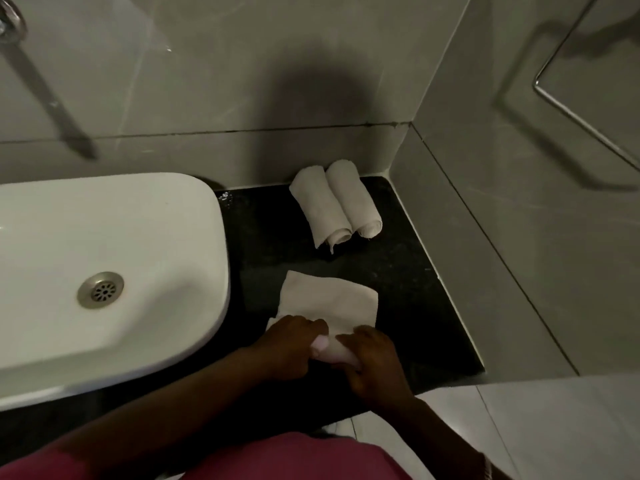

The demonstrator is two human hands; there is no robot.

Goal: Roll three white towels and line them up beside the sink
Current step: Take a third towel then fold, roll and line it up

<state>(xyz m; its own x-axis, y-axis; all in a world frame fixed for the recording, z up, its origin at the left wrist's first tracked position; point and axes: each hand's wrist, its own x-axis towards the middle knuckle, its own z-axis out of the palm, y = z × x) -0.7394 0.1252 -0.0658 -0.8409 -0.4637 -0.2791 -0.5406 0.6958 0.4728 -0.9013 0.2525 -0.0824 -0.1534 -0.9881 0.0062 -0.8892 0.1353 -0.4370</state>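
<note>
Two rolled white towels lie side by side at the back of the black counter (408,271), the left roll (320,209) touching the right roll (353,199), both near the wall. A third white towel (329,299) lies nearer to me, its far half flat and its near end rolled up. My left hand (291,344) and my right hand (372,358) both grip that rolled near end, fingers curled over it. The white sink (194,216) stands to the left of all three towels.
Grey tiled walls close the counter at the back and on the right. A metal drain (101,290) sits in the sink basin. A chrome rail (568,109) hangs on the right wall. The counter's front edge runs just below my hands, with pale floor tiles beyond.
</note>
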